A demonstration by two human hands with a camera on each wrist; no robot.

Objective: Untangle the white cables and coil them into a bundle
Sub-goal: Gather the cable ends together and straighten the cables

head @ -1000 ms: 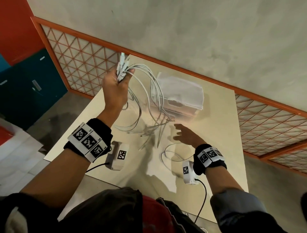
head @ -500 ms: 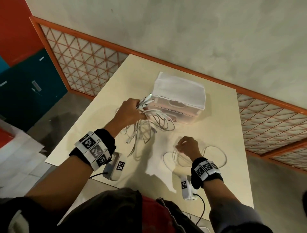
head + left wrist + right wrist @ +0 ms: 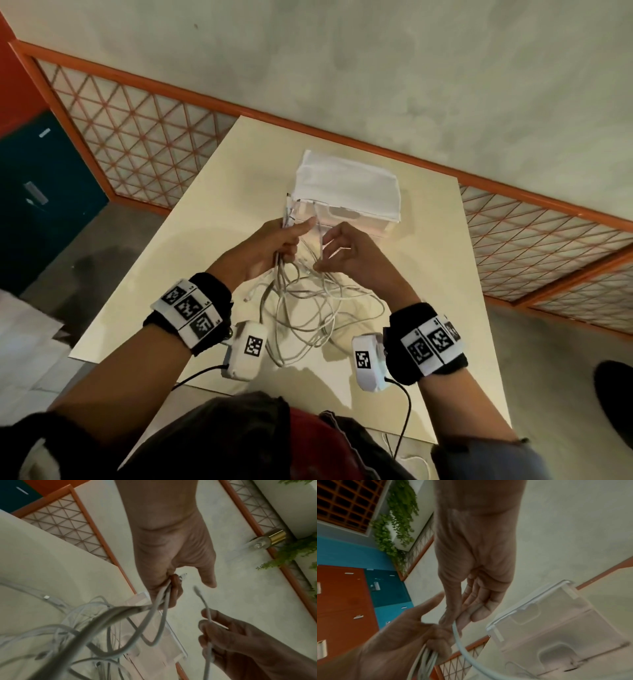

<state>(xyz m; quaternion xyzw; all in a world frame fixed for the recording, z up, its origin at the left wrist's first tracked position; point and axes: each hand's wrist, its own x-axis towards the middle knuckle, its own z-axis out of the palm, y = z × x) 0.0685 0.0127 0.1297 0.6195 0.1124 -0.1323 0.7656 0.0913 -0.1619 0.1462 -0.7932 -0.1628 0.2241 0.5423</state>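
Several white cables (image 3: 308, 308) hang in loose tangled loops down to the cream table (image 3: 445, 274). My left hand (image 3: 277, 240) grips a bunch of their plug ends (image 3: 289, 212), which stick up above the fist; the left wrist view shows the left hand (image 3: 171, 588) with the strands (image 3: 163, 599) running down from it. Just to the right, my right hand (image 3: 342, 246) pinches a single white cable (image 3: 319, 236) whose free end (image 3: 197, 589) points up. The right wrist view shows that one cable (image 3: 458, 639) held by the right hand (image 3: 464, 615) between thumb and fingers.
A translucent plastic box (image 3: 346, 202) with a white lid stands on the table just behind the hands. Orange-framed lattice panels (image 3: 137, 137) border the table's far side. Teal and orange cabinets (image 3: 41, 171) stand at the left.
The left hand dropped from high up to just over the table with the plug ends. The right hand took one cable off the table and raised it beside the left hand.
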